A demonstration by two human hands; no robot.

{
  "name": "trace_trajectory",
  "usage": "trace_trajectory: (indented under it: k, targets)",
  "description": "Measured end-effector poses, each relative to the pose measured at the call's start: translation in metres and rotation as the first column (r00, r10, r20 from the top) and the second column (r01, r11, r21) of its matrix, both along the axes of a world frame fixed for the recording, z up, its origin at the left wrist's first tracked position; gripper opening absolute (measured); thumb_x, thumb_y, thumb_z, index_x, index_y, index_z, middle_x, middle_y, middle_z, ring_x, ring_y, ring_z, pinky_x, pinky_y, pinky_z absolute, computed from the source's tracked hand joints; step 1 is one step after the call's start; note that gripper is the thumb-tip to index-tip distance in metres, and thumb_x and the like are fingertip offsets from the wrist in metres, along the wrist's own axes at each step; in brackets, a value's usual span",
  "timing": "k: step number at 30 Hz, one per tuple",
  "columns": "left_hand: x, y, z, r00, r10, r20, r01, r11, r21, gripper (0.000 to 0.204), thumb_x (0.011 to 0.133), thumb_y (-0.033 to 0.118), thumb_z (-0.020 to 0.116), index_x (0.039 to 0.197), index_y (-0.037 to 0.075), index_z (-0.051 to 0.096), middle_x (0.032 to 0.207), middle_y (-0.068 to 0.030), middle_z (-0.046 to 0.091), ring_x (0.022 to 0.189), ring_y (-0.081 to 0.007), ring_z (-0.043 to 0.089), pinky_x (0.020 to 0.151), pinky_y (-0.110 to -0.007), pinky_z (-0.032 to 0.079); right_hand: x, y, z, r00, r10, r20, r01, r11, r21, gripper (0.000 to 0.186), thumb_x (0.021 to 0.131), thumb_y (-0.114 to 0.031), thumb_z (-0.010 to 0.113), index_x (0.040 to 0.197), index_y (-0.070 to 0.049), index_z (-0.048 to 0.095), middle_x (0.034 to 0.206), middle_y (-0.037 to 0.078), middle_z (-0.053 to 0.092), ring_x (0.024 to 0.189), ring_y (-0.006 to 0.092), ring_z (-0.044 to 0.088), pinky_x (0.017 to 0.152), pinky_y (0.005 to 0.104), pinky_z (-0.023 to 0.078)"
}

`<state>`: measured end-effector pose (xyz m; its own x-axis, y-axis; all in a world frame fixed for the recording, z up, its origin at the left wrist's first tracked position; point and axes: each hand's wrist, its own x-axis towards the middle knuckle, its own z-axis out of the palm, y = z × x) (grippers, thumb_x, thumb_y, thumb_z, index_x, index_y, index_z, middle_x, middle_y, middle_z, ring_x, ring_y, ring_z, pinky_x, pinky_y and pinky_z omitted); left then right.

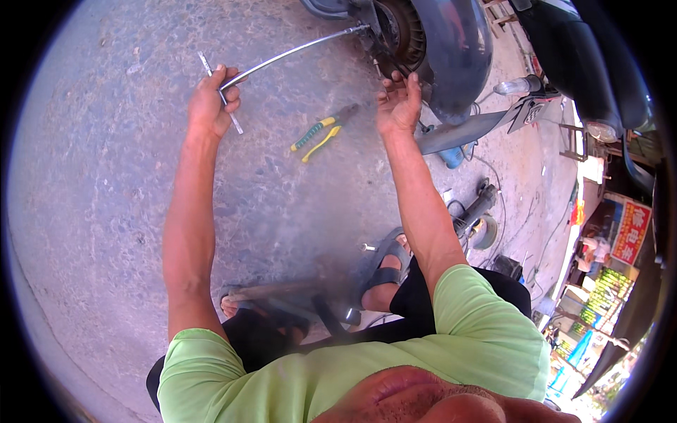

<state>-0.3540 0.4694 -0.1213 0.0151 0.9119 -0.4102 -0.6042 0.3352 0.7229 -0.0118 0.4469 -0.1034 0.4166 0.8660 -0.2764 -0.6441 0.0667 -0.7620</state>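
Observation:
My left hand (pixel 214 104) is closed around the crossbar of a T-handle socket wrench (pixel 293 53). Its long silver shaft reaches up and right, and the far end meets metal parts beside the wheel hub (pixel 407 35) of a dark scooter. Just below that hub, my right hand (pixel 399 106) has its palm turned up and fingers curled against a dark part at the wheel's lower edge. Whatever those fingers grip is hidden. Between my hands, a pair of pliers (pixel 317 135) with green and yellow handles lies on the ground.
A dark rounded fender (pixel 455 56) surrounds the wheel. On the right are a blue power tool (pixel 451 156), a black cylindrical part (pixel 481 204), a tape roll (pixel 484 233) and loose cables. Near my sandal (pixel 384 271) lies a small metal piece (pixel 367 247). Another vehicle (pixel 585 63) stands upper right.

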Motion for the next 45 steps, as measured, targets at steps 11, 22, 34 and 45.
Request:
trace_trajectory:
  k: [11,22,34,45]
  targets:
    - [0.005,-0.010,0.025,0.962,-0.260,-0.081,0.265,0.963,0.054,0.030,0.102,0.019,0.053,0.120,-0.004,0.061,0.096,-0.0115,0.069,0.062,-0.0098,0.047,0.051,-0.025,0.037,-0.002,0.007,0.011,0.983,-0.093,0.158,0.100,0.994,-0.033,0.035,0.089,-0.042,0.073,0.107,-0.014,0.062,0.092,-0.003,0.064,0.083,0.0126,0.062,0.064,0.0274,0.045]
    - [-0.005,0.006,0.024,0.672,-0.088,-0.736,0.401,0.878,0.261,0.025,0.090,0.014,0.070,0.112,0.002,0.069,0.090,-0.0079,0.070,0.066,-0.0135,0.054,0.061,-0.028,0.044,-0.003,0.009,0.006,0.971,-0.135,0.196,0.144,0.989,-0.034,0.040,0.081,-0.037,0.082,0.106,-0.014,0.061,0.095,0.000,0.067,0.077,0.0132,0.065,0.063,0.0288,0.045]
    - [-0.023,-0.009,0.023,0.327,0.047,-0.944,0.356,0.919,0.169,0.036,0.088,0.028,0.072,0.117,0.006,0.068,0.114,-0.0157,0.068,0.098,-0.0277,0.066,0.083,-0.041,0.050,-0.005,0.010,0.004,0.969,-0.143,0.199,0.155,0.987,-0.043,0.042,0.082,-0.038,0.082,0.107,-0.011,0.061,0.094,0.002,0.067,0.076,0.0145,0.066,0.060,0.0282,0.045]
    - [-0.012,-0.027,0.039,0.612,0.065,-0.788,0.277,0.916,0.291,0.055,0.091,-0.002,0.056,0.145,0.001,0.044,0.125,-0.0137,0.063,0.097,-0.0194,0.066,0.081,-0.030,0.051,-0.002,0.009,0.004,0.970,-0.126,0.206,0.137,0.990,-0.041,0.059,0.083,-0.038,0.081,0.125,-0.014,0.048,0.092,0.001,0.065,0.074,0.0144,0.065,0.060,0.0284,0.045]
